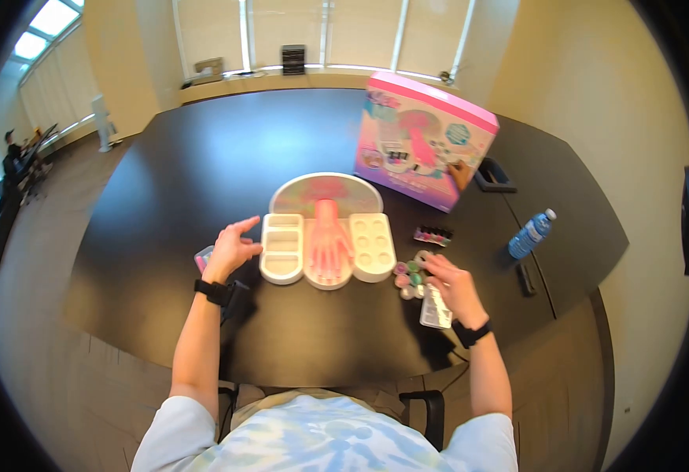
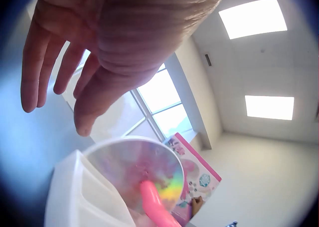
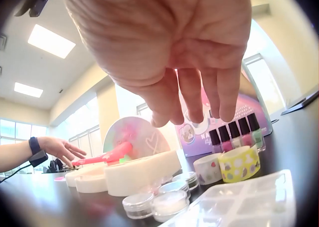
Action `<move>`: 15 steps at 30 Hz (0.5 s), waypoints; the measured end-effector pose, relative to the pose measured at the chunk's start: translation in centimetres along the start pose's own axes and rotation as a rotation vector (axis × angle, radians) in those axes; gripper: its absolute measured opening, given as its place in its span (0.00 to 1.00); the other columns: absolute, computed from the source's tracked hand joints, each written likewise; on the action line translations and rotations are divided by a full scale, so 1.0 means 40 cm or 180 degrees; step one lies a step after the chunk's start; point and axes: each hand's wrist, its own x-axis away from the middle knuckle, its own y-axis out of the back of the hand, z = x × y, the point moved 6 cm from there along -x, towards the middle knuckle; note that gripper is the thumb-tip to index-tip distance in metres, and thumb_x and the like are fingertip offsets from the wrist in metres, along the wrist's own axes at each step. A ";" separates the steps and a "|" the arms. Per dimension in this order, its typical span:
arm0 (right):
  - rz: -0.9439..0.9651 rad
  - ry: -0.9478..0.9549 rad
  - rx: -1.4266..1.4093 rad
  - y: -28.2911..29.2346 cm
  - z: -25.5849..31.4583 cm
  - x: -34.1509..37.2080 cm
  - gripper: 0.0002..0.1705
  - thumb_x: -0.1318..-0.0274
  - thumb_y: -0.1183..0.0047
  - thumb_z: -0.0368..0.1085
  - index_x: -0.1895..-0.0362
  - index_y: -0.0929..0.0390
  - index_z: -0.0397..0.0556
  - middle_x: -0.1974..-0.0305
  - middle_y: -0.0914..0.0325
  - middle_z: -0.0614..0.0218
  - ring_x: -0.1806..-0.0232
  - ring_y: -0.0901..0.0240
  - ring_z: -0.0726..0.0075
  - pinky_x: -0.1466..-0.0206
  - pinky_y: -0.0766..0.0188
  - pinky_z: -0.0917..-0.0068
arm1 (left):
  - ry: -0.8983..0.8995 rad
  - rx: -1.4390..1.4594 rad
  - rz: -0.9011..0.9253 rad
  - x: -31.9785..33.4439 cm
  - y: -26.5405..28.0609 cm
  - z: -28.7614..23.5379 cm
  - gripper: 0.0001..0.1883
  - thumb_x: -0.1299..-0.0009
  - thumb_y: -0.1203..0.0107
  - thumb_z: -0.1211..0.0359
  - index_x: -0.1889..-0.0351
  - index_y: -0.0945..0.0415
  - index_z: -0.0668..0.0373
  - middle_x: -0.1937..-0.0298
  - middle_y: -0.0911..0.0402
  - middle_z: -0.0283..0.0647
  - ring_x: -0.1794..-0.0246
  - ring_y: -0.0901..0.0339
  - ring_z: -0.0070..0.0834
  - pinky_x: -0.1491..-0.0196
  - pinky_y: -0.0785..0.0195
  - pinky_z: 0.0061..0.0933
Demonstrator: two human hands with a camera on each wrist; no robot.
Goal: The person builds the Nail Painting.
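Note:
My left hand (image 1: 233, 250) hovers with fingers spread beside the left compartment tray (image 1: 283, 277) of a white nail-art station. A pink model hand (image 1: 329, 236) lies palm down at its centre, before a rounded iridescent backboard (image 1: 352, 191). On the station's right is a white palette (image 1: 373, 270) with round wells. My right hand (image 1: 456, 289) hangs over small lidded jars (image 3: 169, 204), fingers extended downward and holding nothing. Two patterned rolls (image 3: 240, 164) stand beyond the jars in the right wrist view. A clear compartment tray (image 1: 436, 313) lies partly under the right hand.
Several nail polish bottles (image 1: 433, 235) stand behind the jars. A large pink box (image 1: 423, 145) is at the back right, with a water bottle (image 1: 532, 234) farther right. A clear pack with pink contents (image 1: 203, 258) lies by the left hand. Table edge (image 1: 297, 384) is nearest me.

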 end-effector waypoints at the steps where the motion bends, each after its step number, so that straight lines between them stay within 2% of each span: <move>1: -0.0054 -0.0058 0.0151 0.014 -0.022 0.002 0.21 0.45 0.37 0.28 0.45 0.17 0.44 0.40 0.20 0.50 0.33 0.27 0.47 0.31 0.29 0.60 | 0.0016 -0.0062 -0.0174 -0.011 0.048 0.025 0.39 0.45 0.29 0.67 0.31 0.25 0.55 0.48 0.14 0.49 0.56 0.14 0.37 0.51 0.20 0.36; 3: -0.0178 -0.0220 0.0214 0.049 -0.020 -0.006 0.20 0.45 0.37 0.29 0.46 0.16 0.44 0.41 0.19 0.51 0.35 0.25 0.47 0.32 0.28 0.60 | -0.0183 -0.0438 -0.0583 -0.001 0.155 0.041 0.42 0.45 0.26 0.64 0.29 0.28 0.54 0.41 0.18 0.52 0.46 0.18 0.39 0.44 0.22 0.39; 4: -0.0232 -0.0259 0.0176 0.060 -0.026 -0.005 0.20 0.45 0.37 0.29 0.46 0.16 0.43 0.41 0.19 0.51 0.35 0.24 0.48 0.33 0.28 0.60 | -0.0066 -0.0645 -0.0415 0.005 0.198 0.045 0.46 0.46 0.24 0.61 0.27 0.31 0.58 0.34 0.24 0.54 0.35 0.25 0.44 0.34 0.30 0.40; 5: -0.0292 -0.0304 0.0147 0.067 -0.033 -0.005 0.20 0.45 0.36 0.29 0.46 0.16 0.43 0.42 0.19 0.50 0.36 0.24 0.48 0.34 0.27 0.61 | -0.0016 -0.0668 -0.0472 0.020 0.230 0.070 0.46 0.46 0.24 0.61 0.27 0.31 0.58 0.34 0.24 0.54 0.35 0.25 0.44 0.34 0.30 0.40; 7: -0.0365 -0.0374 0.0003 0.071 -0.043 -0.008 0.20 0.45 0.36 0.30 0.46 0.16 0.43 0.42 0.19 0.50 0.37 0.23 0.48 0.35 0.26 0.62 | -0.0348 -0.1151 -0.0222 0.035 0.265 0.103 0.50 0.49 0.22 0.58 0.27 0.33 0.63 0.30 0.27 0.54 0.28 0.31 0.46 0.29 0.36 0.39; 8: -0.0472 -0.0521 -0.0072 0.080 -0.053 -0.003 0.20 0.45 0.35 0.31 0.46 0.16 0.43 0.43 0.18 0.49 0.38 0.22 0.48 0.36 0.26 0.62 | -0.0224 -0.1230 -0.0031 0.042 0.272 0.128 0.54 0.51 0.22 0.55 0.27 0.35 0.67 0.28 0.30 0.55 0.25 0.35 0.46 0.26 0.40 0.38; 11: -0.0486 -0.0636 0.0030 0.096 -0.086 0.013 0.21 0.45 0.34 0.33 0.46 0.16 0.42 0.44 0.18 0.48 0.40 0.20 0.48 0.38 0.25 0.63 | -0.0092 -0.1216 0.0282 0.075 0.269 0.181 0.55 0.52 0.21 0.54 0.27 0.35 0.67 0.28 0.30 0.56 0.25 0.34 0.45 0.26 0.40 0.38; 12: -0.0319 -0.0895 -0.0088 0.092 -0.102 0.026 0.23 0.45 0.33 0.37 0.46 0.17 0.41 0.45 0.17 0.48 0.42 0.20 0.46 0.39 0.25 0.62 | -0.0054 -0.1185 0.0238 0.082 0.262 0.196 0.55 0.53 0.21 0.56 0.27 0.35 0.67 0.28 0.30 0.56 0.25 0.34 0.45 0.25 0.41 0.38; 13: 0.0063 -0.1101 0.0159 0.096 -0.074 0.030 0.27 0.46 0.32 0.40 0.45 0.18 0.39 0.46 0.17 0.47 0.42 0.20 0.45 0.38 0.25 0.62 | -0.0018 -0.1157 0.0200 0.089 0.258 0.214 0.56 0.54 0.20 0.57 0.27 0.35 0.67 0.28 0.30 0.56 0.25 0.34 0.44 0.25 0.41 0.38; 14: 0.0382 -0.1062 0.0338 0.074 -0.092 0.048 0.36 0.51 0.28 0.46 0.41 0.21 0.37 0.43 0.19 0.44 0.40 0.22 0.43 0.36 0.27 0.61 | 0.0056 -0.1180 0.0179 0.101 0.273 0.252 0.55 0.54 0.20 0.58 0.27 0.35 0.66 0.27 0.30 0.55 0.25 0.34 0.44 0.25 0.41 0.38; 15: 0.1028 -0.0983 0.0392 0.030 -0.086 0.086 0.49 0.58 0.24 0.50 0.35 0.27 0.36 0.37 0.25 0.42 0.33 0.28 0.44 0.30 0.32 0.61 | 0.0059 -0.1183 0.0241 0.083 0.232 0.262 0.55 0.55 0.20 0.60 0.27 0.35 0.65 0.27 0.30 0.54 0.25 0.34 0.44 0.25 0.41 0.38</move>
